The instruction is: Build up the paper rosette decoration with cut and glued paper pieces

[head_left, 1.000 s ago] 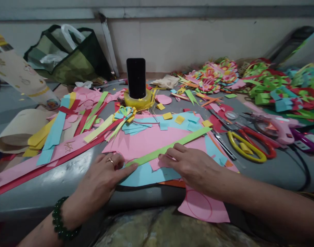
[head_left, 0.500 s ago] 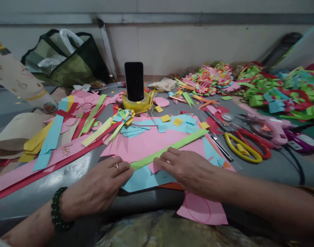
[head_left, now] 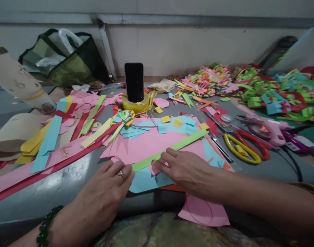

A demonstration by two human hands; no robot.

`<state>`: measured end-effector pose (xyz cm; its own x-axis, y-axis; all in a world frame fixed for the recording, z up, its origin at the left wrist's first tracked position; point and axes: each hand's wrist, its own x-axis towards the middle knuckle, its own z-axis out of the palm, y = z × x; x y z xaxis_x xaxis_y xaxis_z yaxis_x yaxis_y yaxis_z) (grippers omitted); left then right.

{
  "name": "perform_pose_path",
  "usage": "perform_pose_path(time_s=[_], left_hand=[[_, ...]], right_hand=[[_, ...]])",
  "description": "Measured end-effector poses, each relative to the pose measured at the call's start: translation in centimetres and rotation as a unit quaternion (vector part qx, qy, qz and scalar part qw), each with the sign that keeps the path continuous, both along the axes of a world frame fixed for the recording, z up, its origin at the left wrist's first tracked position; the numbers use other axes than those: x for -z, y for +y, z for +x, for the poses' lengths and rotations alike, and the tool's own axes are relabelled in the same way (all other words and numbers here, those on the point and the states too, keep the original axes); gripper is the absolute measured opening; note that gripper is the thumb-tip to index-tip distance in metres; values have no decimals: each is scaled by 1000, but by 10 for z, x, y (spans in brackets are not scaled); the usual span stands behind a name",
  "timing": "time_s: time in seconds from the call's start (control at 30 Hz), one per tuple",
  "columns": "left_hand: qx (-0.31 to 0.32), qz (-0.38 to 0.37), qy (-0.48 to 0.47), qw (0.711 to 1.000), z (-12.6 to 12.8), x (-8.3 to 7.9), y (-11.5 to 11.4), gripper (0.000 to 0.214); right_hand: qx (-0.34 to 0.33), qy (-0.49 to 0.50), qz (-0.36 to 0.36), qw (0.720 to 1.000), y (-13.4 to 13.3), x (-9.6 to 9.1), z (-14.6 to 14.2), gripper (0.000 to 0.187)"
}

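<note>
**Q:** Location of the green paper strip (head_left: 169, 149)?

**A:** Centre of frame, flat on the pink sheet (head_left: 144, 145), running diagonally from lower left to upper right.

**Q:** Hand state?

**A:** My left hand (head_left: 105, 192) lies flat, fingertips pressing the strip's lower-left end. My right hand (head_left: 182, 168), fingers extended, presses its near edge just beside.

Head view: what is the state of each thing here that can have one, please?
green strip, flat on pink sheet, pressed by both hands
left hand, open, fingertips at strip's near end
right hand, open, fingers on the strip
phone, upright in tape roll, screen dark
yellow scissors, lying flat, untouched
green bag, open
</note>
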<state>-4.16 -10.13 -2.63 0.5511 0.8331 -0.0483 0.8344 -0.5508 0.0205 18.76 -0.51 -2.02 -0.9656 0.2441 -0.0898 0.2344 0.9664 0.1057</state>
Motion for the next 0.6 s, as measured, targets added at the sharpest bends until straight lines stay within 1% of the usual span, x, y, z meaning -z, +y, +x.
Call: perform_pose_path(time_s=[0.07, 0.13, 0.2, 0.27, 0.33, 0.43, 0.53, 0.6], left_hand=[[-10, -23, -15, 1000, 4, -3, 0, 41], [-20, -35, -37, 999, 10, -4, 1, 40], [-29, -30, -56, 998, 16, -3, 2, 45], [-36, -14, -63, 997, 19, 2, 1, 49], [-36, 15, -54, 998, 18, 9, -2, 52], [-34, 47, -38, 998, 14, 16, -7, 53], [-38, 53, -32, 997, 15, 15, -7, 48], [-44, 55, -28, 997, 20, 12, -4, 44]], right_hand=[[-2, -7, 10, 1000, -2, -1, -2, 28], [-3, -6, 36, 999, -6, 1, -5, 35], [-4, 3, 65, 998, -8, 4, -7, 42], [-6, 8, 73, 997, -8, 7, -7, 41], [-12, -1, 61, 998, -6, 7, -3, 34], [3, -24, 29, 999, 0, 2, 5, 26], [26, -34, -12, 999, 2, -4, 9, 27], [36, -40, -22, 998, 1, -8, 9, 27]])
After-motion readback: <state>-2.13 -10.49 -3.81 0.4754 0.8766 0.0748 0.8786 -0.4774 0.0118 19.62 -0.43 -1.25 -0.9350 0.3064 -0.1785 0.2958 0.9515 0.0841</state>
